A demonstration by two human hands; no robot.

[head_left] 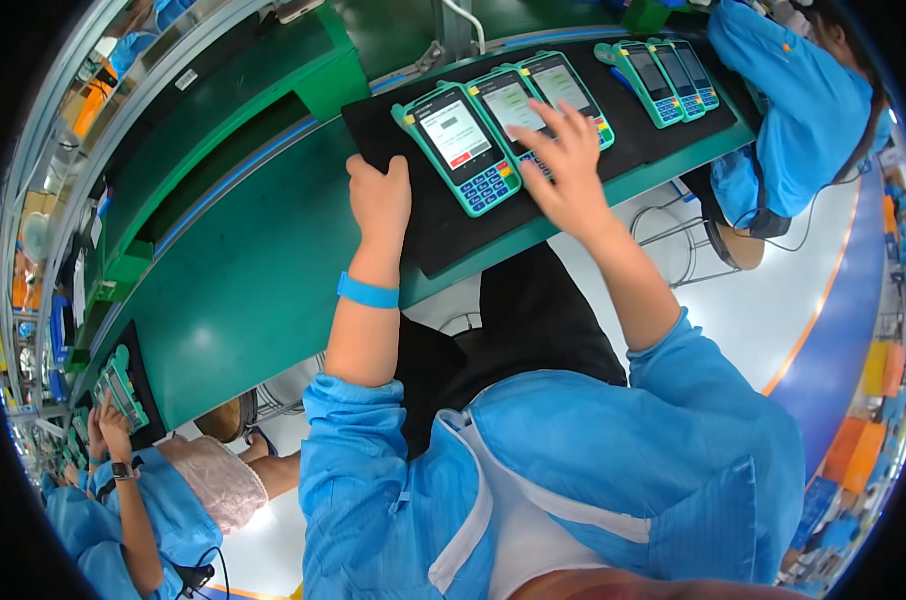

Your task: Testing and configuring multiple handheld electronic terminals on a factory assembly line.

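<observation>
On the black mat (453,215) in front of me lie three green card machines in a row. My right hand (565,168) is on the middle machine (513,112), fingers spread wide and flat over its keys. It holds nothing; it just rests there. My left hand (379,195) sits on the mat, a bit left of the near machine (457,147), fingers curled down on the mat's edge, pinching nothing that I can see. The near machine lies between my two hands. Its long side runs away from me and slants to the left, screen far, keys close. My left hand is just beside it. The far machine (563,88) lies past my right fingers. The mat rests on the green table (243,290).
</observation>
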